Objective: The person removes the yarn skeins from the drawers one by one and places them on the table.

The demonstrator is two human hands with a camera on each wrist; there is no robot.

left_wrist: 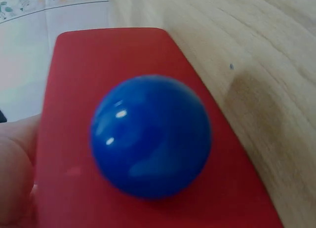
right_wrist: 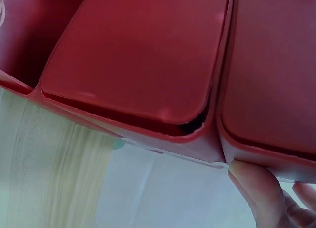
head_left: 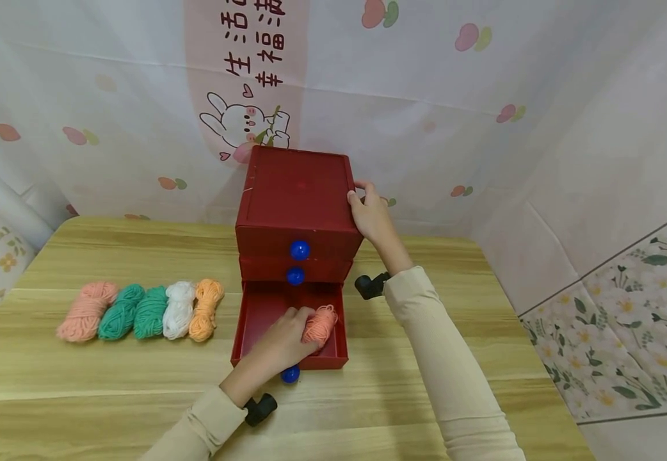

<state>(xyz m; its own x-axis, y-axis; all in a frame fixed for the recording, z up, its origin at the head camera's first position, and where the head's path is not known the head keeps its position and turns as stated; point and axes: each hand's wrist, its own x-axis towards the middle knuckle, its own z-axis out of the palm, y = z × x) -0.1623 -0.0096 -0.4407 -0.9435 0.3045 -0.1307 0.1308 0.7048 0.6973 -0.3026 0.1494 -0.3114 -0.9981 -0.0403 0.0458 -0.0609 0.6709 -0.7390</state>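
A red drawer cabinet (head_left: 301,192) with blue ball knobs stands on the table, its bottom drawer (head_left: 342,346) pulled out. Inside that drawer my left hand (head_left: 283,339) grips a coral yarn skein (head_left: 321,325), thumb on the near side and fingers on the far side. In the left wrist view, the drawer's blue knob (left_wrist: 150,136) fills the middle and the skein is out of sight. My right hand (head_left: 372,214) rests against the cabinet's upper right side. The right wrist view shows its thumb (right_wrist: 256,186) touching the red side wall.
Left of the cabinet lies a row of yarn skeins: pink (head_left: 88,312), two green (head_left: 150,312), white (head_left: 178,310) and orange (head_left: 205,310). Two more blue knobs (head_left: 300,250) project from the upper drawers. A patterned curtain (head_left: 425,128) hangs behind the table.
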